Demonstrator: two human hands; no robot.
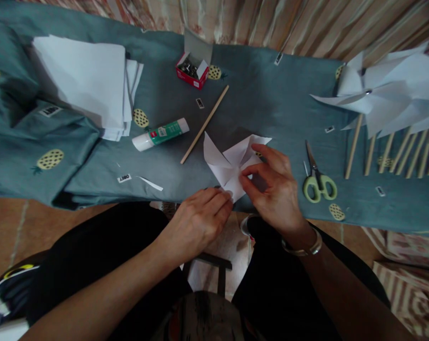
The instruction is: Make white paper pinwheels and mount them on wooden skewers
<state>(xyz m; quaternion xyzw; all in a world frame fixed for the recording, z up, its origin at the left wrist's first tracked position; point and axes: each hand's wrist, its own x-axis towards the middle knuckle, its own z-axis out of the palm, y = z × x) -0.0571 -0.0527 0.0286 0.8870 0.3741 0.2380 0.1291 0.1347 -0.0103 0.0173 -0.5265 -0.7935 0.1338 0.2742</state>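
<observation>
A white paper pinwheel [216,158] with folded, curled blades lies at the table's front edge. My left hand [203,213] grips its near corner, fingers pressed together on the paper. Over its right side, my right hand [273,187] is closed in a pinch near the pinwheel's centre, thumb and index finger meeting there. Whether a small pin sits between those fingertips I cannot make out. A bare wooden stick [205,124] lies just beyond the pinwheel, slanting away to the right.
A glue stick [160,134], a paper stack [82,80] and a red box of metal pins [192,71] lie left and behind. Green-handled scissors [319,180] rest to the right. Several pinwheels on sticks [388,94] overlap at the far right. A paper scrap [150,183] lies at front left.
</observation>
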